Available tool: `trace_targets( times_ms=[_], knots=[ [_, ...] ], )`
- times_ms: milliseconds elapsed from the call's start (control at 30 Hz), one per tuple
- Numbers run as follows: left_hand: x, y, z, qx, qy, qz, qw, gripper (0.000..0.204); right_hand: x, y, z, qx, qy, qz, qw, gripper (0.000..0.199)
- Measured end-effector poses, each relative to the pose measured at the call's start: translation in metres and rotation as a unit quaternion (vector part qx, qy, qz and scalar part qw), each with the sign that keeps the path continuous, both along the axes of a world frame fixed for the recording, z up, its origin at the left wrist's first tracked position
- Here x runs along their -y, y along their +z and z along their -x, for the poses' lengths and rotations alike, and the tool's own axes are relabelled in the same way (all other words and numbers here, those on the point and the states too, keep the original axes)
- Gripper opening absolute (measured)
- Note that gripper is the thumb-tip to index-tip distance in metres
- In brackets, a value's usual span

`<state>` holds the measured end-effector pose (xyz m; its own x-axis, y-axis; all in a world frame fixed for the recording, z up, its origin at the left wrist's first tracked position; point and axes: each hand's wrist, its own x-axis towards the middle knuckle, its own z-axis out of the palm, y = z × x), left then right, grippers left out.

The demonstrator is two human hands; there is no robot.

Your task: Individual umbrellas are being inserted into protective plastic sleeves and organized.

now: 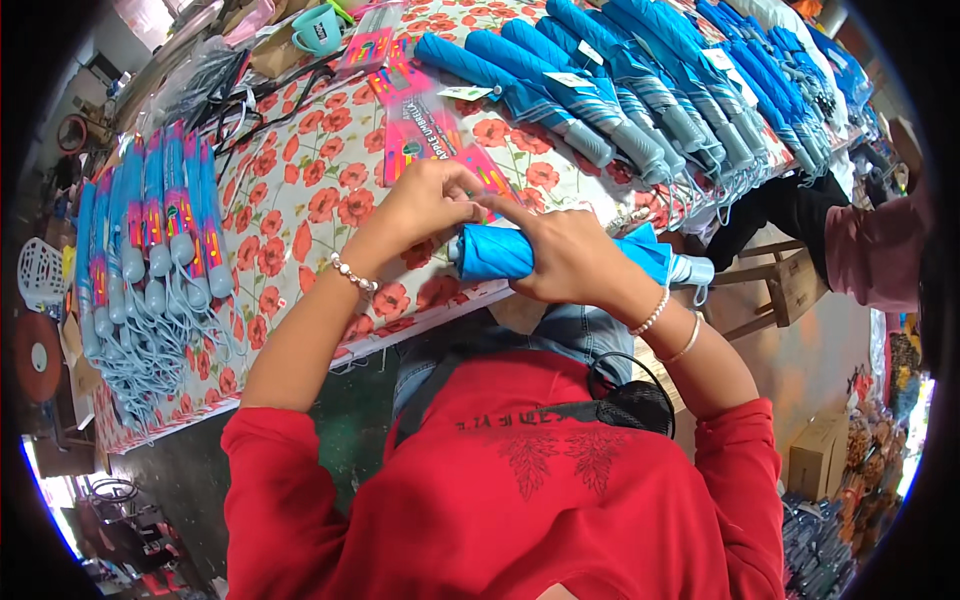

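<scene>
A folded blue umbrella lies across the front edge of the table, its grey handle pointing right. My right hand is wrapped over the umbrella's canopy, with the index finger stretched toward my left hand. My left hand is closed in a pinch close to that fingertip; anything between its fingers is too small or hidden to name. Just beyond my hands lie pink printed plastic sleeves, partly overlapping. The umbrella's far end shows just below my left hand, apart from it.
Several blue umbrellas with grey handles are piled at the back right. Several sleeved umbrellas lie in a bundle on the left, cords hanging. A mint cup stands at the back. Right of the flowered tablecloth are a wooden stool and another person's sleeve.
</scene>
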<state>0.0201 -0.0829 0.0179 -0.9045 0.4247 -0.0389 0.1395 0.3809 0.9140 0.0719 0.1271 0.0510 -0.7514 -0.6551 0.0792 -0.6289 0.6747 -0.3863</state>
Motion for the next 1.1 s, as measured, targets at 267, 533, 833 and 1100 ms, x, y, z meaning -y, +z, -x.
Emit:
trace_targets(
  times_ms=[267,533,833,1100],
  knots=[
    [0.008,0.014,0.01,0.119,0.039,-0.035,0.992,0.013,-0.003,-0.014,0.007,-0.023,0.0,-0.035,0.999,0.056],
    [-0.011,-0.005,-0.014,-0.282,0.043,0.167,0.944,0.017,-0.013,-0.004,0.026,0.134,-0.055,0.142,0.979,0.064],
    [-0.013,-0.004,-0.019,-0.186,0.109,0.053,0.975,0.012,-0.004,0.002,0.019,0.03,-0.123,0.001,0.992,0.043],
    [-0.014,0.013,-0.024,-0.157,0.168,0.005,0.973,0.016,0.002,-0.002,0.017,-0.02,-0.109,-0.019,0.994,0.033]
  ],
)
